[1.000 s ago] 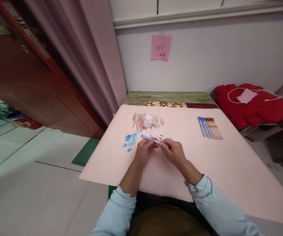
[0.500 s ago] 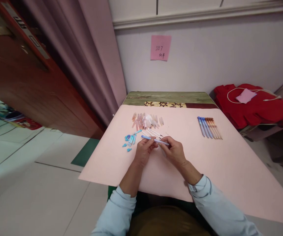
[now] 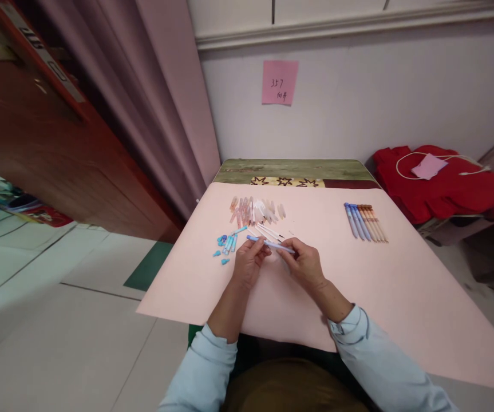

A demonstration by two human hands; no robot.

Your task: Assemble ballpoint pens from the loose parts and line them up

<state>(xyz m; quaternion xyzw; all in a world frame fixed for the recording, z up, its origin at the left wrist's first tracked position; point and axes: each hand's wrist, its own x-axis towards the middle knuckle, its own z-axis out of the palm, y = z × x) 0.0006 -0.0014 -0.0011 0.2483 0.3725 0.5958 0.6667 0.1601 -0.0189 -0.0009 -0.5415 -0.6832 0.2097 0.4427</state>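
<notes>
A light blue pen [image 3: 273, 245] with a darker blue end lies slantwise between my two hands, just above the pink sheet. My left hand [image 3: 249, 262] pinches it near the darker end. At its other end, the fingers of my right hand [image 3: 304, 262] are closed round it. Behind the pen lie several thin white pen refills [image 3: 269, 232] with dark tips. Left of my left hand are short turquoise tubes [image 3: 230, 244] and small blue caps [image 3: 225, 261]. Farther back is a bunch of brownish and clear pen barrels [image 3: 242, 212].
A row of blue pens [image 3: 357, 222] and brown-topped beige pens [image 3: 373, 223] lies on the right of the pink sheet [image 3: 401, 309]. Red cloth [image 3: 418, 194] with a white cable sits beyond the table's right edge. A wooden door [image 3: 70, 154] and curtain [image 3: 173, 86] stand left.
My left hand has shifted its fingers slightly along the pen toward the darker end. Otherwise the hands and the things on the sheet look the same.
</notes>
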